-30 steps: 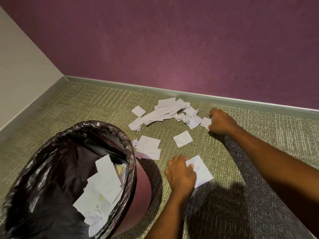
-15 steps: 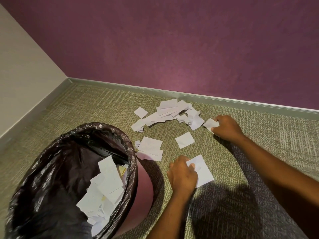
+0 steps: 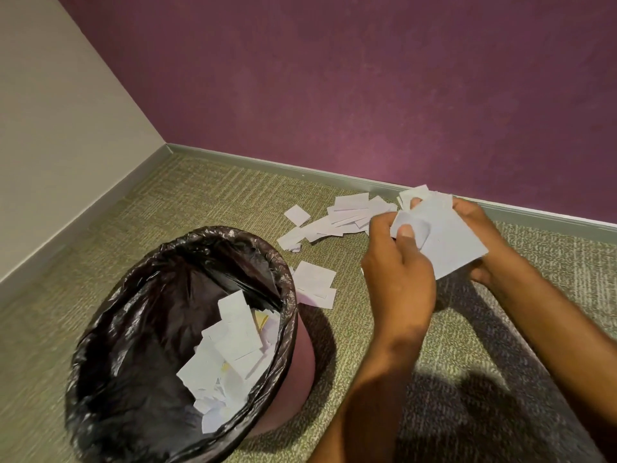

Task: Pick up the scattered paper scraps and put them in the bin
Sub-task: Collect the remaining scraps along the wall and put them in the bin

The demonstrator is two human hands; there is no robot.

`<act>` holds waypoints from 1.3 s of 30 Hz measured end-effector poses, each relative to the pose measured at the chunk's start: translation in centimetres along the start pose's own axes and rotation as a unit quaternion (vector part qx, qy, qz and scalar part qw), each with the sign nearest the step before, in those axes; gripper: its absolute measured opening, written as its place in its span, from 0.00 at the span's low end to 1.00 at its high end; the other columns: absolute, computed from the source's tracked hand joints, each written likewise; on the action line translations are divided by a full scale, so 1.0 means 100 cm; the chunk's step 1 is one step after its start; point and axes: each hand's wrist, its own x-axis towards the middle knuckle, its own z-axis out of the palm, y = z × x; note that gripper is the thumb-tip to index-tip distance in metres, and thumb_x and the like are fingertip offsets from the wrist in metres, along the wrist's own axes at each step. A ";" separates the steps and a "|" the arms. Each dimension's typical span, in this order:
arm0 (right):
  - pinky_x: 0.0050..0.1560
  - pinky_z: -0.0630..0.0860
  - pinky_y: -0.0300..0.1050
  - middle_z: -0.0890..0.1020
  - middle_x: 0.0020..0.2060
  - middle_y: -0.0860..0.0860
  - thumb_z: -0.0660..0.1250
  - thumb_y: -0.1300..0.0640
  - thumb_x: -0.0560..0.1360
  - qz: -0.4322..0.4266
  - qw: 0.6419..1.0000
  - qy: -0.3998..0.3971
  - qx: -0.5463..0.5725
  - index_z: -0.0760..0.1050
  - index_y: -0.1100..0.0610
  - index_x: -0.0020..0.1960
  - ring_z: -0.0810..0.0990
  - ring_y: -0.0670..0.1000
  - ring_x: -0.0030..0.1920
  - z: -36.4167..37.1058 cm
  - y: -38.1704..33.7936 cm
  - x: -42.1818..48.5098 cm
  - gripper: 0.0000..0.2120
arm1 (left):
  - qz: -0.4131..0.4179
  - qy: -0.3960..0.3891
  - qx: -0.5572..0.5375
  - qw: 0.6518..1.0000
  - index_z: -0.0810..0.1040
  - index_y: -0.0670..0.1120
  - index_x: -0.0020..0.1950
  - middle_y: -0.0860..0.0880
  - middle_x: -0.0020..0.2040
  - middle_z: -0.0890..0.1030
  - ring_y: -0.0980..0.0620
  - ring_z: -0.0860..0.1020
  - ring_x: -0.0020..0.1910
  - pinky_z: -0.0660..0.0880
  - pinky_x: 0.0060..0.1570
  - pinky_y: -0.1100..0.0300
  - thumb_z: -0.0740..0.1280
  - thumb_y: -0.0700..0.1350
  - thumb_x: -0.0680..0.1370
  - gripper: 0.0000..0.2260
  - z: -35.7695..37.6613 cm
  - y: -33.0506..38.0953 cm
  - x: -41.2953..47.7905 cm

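Holding a bunch of white cut paper scraps (image 3: 450, 242) above floor, left hand (image 3: 397, 272) pinching front, right hand (image 3: 480, 235) gripping behind; loose scraps (image 3: 347, 212) on green carpet (image 3: 200, 202) beside black-lined round bin (image 3: 287, 285). Light, floppy, slippery: pinch edges together

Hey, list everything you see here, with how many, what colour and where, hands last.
carpet: one, olive, the floor
purple wall: one, purple, ahead
cream wall: one, cream, at left
baseboard: one, grey, along the walls' foot
bin: one, pinkish with black liner, on the carpet, lower left
scraps in the bin: many, white plus one yellowish, inside
far scraps: many, white, heaped on the carpet near the baseboard
scraps beside the bin: a few, white, on the carpet right of it
held scraps: several, white, between both hands
left hand: one, pinching the held scraps
right hand: one, gripping the held scraps
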 end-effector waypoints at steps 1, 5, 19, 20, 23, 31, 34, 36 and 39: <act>0.30 0.76 0.40 0.85 0.31 0.47 0.71 0.53 0.82 -0.002 0.999 -0.015 0.034 0.81 0.55 0.48 0.83 0.46 0.30 0.008 -0.009 -0.007 0.07 | 0.010 0.011 -0.013 1.000 0.77 0.51 0.63 0.50 0.54 0.83 0.56 0.81 0.47 0.74 0.39 0.69 0.61 0.44 0.88 0.07 -0.006 0.013 -0.001; 0.26 0.75 0.35 0.82 0.27 0.44 0.73 0.48 0.76 0.004 0.993 -0.092 0.067 0.85 0.52 0.34 0.83 0.44 0.27 0.047 -0.050 -0.043 0.14 | 0.048 0.031 -0.025 0.998 0.76 0.51 0.64 0.51 0.54 0.82 0.58 0.80 0.46 0.73 0.35 0.72 0.61 0.42 0.88 0.08 -0.038 0.063 -0.007; 0.52 0.87 0.61 0.87 0.59 0.61 0.63 0.73 0.79 0.046 0.948 -0.315 0.010 0.77 0.53 0.70 0.89 0.60 0.53 0.182 -0.083 -0.091 0.24 | -0.062 0.093 0.169 0.979 0.79 0.53 0.55 0.48 0.54 0.86 0.46 0.85 0.52 0.82 0.51 0.48 0.68 0.43 0.84 0.05 -0.231 0.107 0.025; 0.53 0.87 0.62 0.86 0.60 0.62 0.63 0.73 0.79 0.057 0.946 -0.320 0.005 0.77 0.53 0.71 0.89 0.61 0.53 0.190 -0.082 -0.094 0.25 | -0.078 0.088 0.187 0.975 0.79 0.52 0.55 0.46 0.53 0.86 0.45 0.84 0.51 0.81 0.49 0.50 0.69 0.42 0.83 0.04 -0.241 0.103 0.024; 0.53 0.87 0.63 0.80 0.65 0.61 0.67 0.71 0.78 0.064 0.938 -0.337 -0.045 0.75 0.49 0.73 0.87 0.60 0.51 0.208 -0.079 -0.103 0.28 | -0.119 0.059 0.243 0.961 0.80 0.49 0.54 0.44 0.50 0.86 0.43 0.84 0.48 0.78 0.47 0.51 0.70 0.39 0.81 0.05 -0.266 0.098 0.018; 0.58 0.85 0.65 0.76 0.67 0.57 0.71 0.65 0.79 0.059 0.921 -0.361 -0.137 0.68 0.50 0.79 0.78 0.56 0.62 0.230 -0.074 -0.131 0.31 | -0.186 -0.029 0.377 0.907 0.78 0.42 0.58 0.40 0.47 0.80 0.44 0.80 0.46 0.81 0.44 0.48 0.62 0.34 0.82 0.08 -0.282 0.109 0.016; 0.57 0.85 0.64 0.78 0.67 0.58 0.71 0.64 0.78 0.057 0.918 -0.364 -0.149 0.69 0.49 0.77 0.78 0.58 0.66 0.233 -0.073 -0.134 0.30 | -0.183 -0.053 0.433 0.881 0.80 0.38 0.59 0.36 0.46 0.81 0.41 0.80 0.44 0.81 0.44 0.47 0.62 0.33 0.79 0.12 -0.275 0.123 0.027; 0.58 0.85 0.63 0.78 0.67 0.58 0.71 0.64 0.78 0.049 0.920 -0.362 -0.141 0.72 0.50 0.72 0.77 0.59 0.68 0.232 -0.077 -0.134 0.25 | -0.176 -0.057 0.440 0.879 0.80 0.37 0.60 0.34 0.49 0.83 0.40 0.82 0.48 0.84 0.45 0.46 0.61 0.33 0.81 0.11 -0.265 0.138 0.037; 0.59 0.86 0.59 0.79 0.63 0.58 0.70 0.65 0.79 0.034 0.930 -0.342 -0.131 0.73 0.51 0.69 0.79 0.56 0.62 0.219 -0.091 -0.130 0.21 | -0.146 -0.055 0.419 0.894 0.79 0.38 0.60 0.35 0.57 0.84 0.38 0.85 0.55 0.86 0.53 0.41 0.63 0.35 0.83 0.09 -0.244 0.155 0.056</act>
